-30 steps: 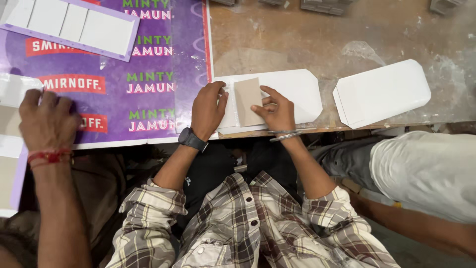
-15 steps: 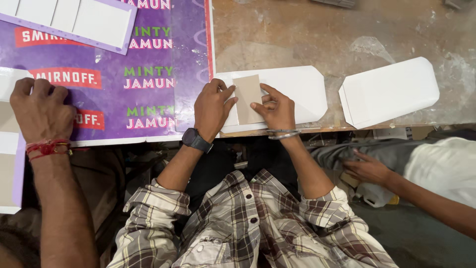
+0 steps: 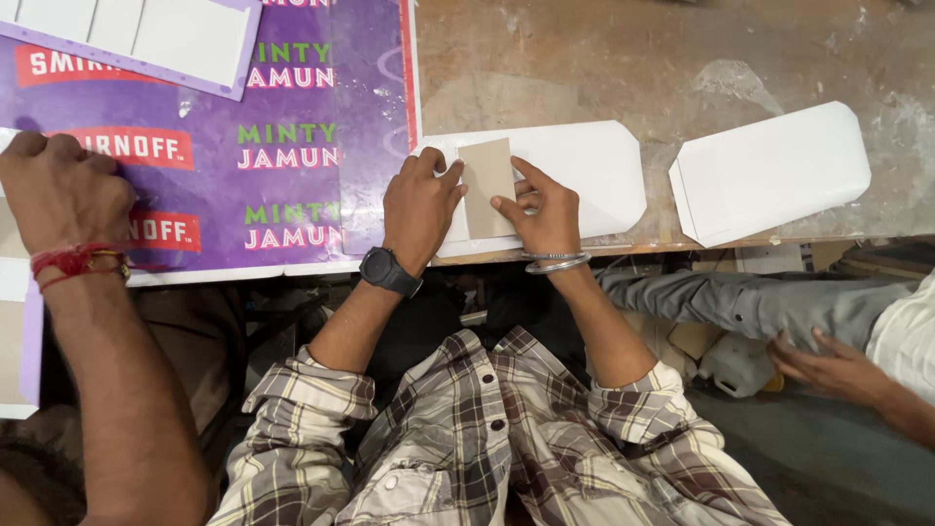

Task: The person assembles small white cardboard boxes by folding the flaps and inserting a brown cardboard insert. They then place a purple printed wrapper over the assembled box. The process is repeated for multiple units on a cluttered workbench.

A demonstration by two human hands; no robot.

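Hands meet over a small tan card piece (image 3: 486, 185) that lies on a white die-cut sheet (image 3: 584, 175) at the near edge of the worn wooden table (image 3: 584, 58). The left hand (image 3: 419, 205), a black watch (image 3: 388, 271) on its wrist, lies flat with fingers loosely curled, its fingertips touching the tan piece's left edge. The right hand (image 3: 543, 209) (two thin metal bangles (image 3: 555, 261) at the wrist) presses the tan piece's right side with spread, extended fingers; neither hand grips anything. A second white die-cut sheet (image 3: 769, 170) lies well apart to the right. A purple printed board (image 3: 292, 175) covers the table's left part, where another person's fist (image 3: 60, 190), with red thread (image 3: 73, 263) at the wrist, rests on it.
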